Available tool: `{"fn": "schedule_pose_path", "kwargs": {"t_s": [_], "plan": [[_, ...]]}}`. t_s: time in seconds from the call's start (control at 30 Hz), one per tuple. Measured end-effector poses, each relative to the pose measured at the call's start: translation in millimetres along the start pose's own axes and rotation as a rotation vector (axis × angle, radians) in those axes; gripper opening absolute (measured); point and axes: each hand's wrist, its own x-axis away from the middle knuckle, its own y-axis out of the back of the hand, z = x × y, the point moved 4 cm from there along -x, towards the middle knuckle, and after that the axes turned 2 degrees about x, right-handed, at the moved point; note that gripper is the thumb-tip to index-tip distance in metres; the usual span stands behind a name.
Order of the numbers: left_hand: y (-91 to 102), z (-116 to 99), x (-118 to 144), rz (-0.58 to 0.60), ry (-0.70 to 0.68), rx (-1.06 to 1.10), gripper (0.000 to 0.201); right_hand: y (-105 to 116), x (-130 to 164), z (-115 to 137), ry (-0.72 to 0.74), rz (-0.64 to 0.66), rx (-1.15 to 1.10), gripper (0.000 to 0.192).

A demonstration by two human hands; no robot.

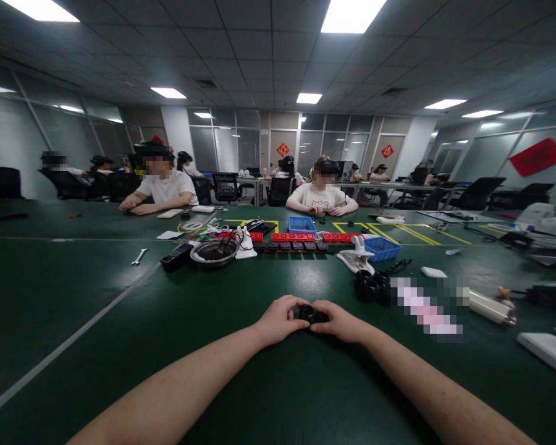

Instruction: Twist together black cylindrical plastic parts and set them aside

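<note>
Nearest the camera, the left forearm (180,383) and right forearm (426,371) reach in over the near side of a green desk (259,395), converging on a small black cylindrical part (307,313) with a round opening facing up. The part sits between the hands, on or just above the desk; which of the two cannot be told. The left hand (280,320) pinches it between thumb and curled fingers, and the right hand (337,321) grips its other side the same way, fingertips nearly meeting. To their right stands a cluster of black ring-shaped parts (370,288), with a cream cylinder (487,306) farther toward the desk's right edge. Beyond the hands, a row of red socket strips (293,237) runs across, flanked by a metal bowl (214,264) on the left and a blue tray (383,249) on the right. An open-ended wrench (139,257) lies farther left. Two co-workers sit along the desk's far edge.
</note>
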Motion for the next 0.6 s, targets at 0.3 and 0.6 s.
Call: {"fn": "schedule_pose_path", "kwargs": {"t_s": [0.3, 0.6], "plan": [[-4.1, 4.9, 1.5, -0.132, 0.051, -0.052, 0.032, -12.4, -0.8, -0.5, -0.210, -0.265, 0.452, 0.032], [-1.2, 3.0, -0.3, -0.016, -0.012, 0.040, 0.032, -6.9, -0.3, 0.6, -0.038, -0.187, 0.298, 0.043]]}}
